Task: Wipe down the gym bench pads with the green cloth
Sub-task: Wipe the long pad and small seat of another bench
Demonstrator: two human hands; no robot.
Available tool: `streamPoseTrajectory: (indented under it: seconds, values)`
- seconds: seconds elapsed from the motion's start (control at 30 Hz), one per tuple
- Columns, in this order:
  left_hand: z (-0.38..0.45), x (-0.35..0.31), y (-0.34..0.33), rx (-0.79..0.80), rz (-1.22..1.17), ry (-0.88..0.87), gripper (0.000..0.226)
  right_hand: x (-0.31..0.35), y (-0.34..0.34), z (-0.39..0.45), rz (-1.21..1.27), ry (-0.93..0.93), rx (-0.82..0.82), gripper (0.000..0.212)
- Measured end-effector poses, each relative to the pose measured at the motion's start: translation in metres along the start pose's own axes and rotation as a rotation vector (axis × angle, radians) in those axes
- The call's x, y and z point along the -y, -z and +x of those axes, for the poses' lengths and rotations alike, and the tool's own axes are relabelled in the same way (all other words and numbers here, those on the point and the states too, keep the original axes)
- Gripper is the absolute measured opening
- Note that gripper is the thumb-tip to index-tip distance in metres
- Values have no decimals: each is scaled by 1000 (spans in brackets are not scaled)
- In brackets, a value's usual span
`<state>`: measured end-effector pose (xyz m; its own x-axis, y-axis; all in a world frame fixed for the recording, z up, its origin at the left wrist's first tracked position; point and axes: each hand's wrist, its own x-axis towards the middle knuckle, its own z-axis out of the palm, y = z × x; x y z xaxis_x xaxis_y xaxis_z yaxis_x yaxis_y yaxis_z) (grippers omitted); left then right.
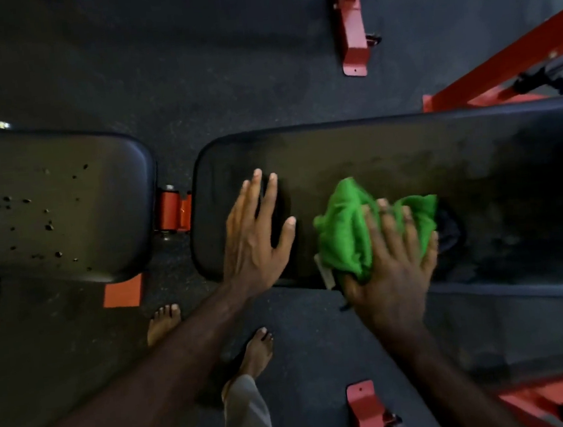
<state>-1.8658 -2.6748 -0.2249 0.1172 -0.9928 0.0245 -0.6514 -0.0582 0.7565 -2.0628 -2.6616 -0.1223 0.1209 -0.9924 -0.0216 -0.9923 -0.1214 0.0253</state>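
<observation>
A long black back pad (405, 153) of the gym bench stretches from the middle to the right edge. On it lies a crumpled green cloth (342, 231), and my right hand (395, 264) presses flat on the cloth with fingers spread near the pad's near edge. My left hand (255, 236) rests flat on the pad's left end, fingers straight, holding nothing. A separate black seat pad (52, 207) with small tears in its surface sits to the left, joined by a red hinge bracket (173, 208).
Red frame legs stand at the top (352, 34), top right (506, 61) and bottom (366, 411). My bare feet (255, 353) stand on the dark rubber floor (190, 67) just in front of the bench.
</observation>
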Motion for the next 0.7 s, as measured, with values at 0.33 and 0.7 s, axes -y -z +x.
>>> streamPoseTrajectory:
  seconds: [0.33,0.7]
  values:
    - [0,2,-11,14,44,4,69,-69,28,14,41,-218,-163,92]
    - [12,-59,-35,-5,19,46,66,-92,35,4,-63,41,-73,90]
